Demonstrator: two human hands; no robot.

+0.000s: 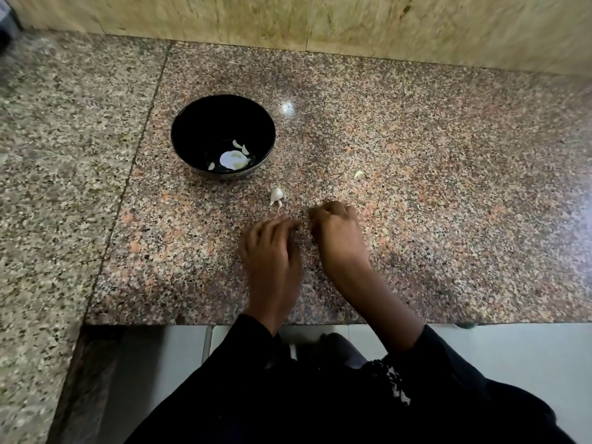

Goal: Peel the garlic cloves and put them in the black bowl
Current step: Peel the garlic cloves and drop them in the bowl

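A speckled pink granite counter [416, 193] runs back to a beige tiled wall [352, 24]; pale floor tiles [512, 354] show below its front edge. The left hand [272, 251] and right hand [339, 235] meet fingertip to fingertip over the stone, fingers curled, but blur hides whether they pinch anything. One black bowl [192, 123] holds three or four peeled cloves [245, 149] beside a glare spot. One unpeeled clove [276, 195] lies near the bowl, and one small piece [358, 174] farther right.
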